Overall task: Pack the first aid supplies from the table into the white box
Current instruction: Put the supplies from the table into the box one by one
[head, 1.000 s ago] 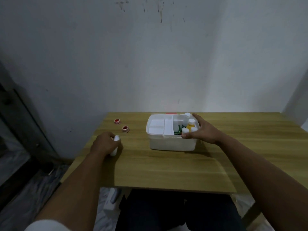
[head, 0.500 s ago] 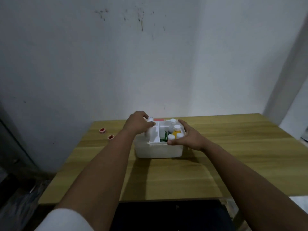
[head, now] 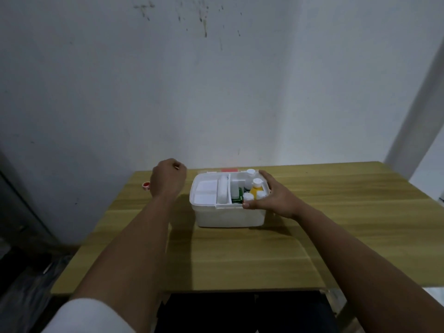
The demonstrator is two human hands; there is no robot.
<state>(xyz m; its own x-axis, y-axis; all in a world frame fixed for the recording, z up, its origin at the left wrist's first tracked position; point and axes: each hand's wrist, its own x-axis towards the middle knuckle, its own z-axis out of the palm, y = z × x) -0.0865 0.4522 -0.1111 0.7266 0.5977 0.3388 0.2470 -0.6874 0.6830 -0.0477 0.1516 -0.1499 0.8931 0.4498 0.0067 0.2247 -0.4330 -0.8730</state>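
Dim, flat indoor light with a cool grey cast on the wall (head: 216, 92). Soft shadows fall toward the viewer on the tabletop (head: 240, 255), under the left arm and box (head: 228, 217). Faint pink glow behind the box. Wide-angle bending at edges; overall soft, slightly noisy.

- The box (head: 228, 216) is seen as plain white, inside and out.
- A bottle (head: 255, 189) in it is coloured yellow-orange, with a white cap.
- A green packet (head: 237, 195) is glimpsed beside the bottle.
- A small roll (head: 145, 185) on the table is shown red and white.
- The table (head: 336, 224) is marked by light wood grain in yellowish bands.
- The wall (head: 216, 80) is painted pale grey-white, with dark specks.
- A sleeve (head: 91, 316) is seen in white.
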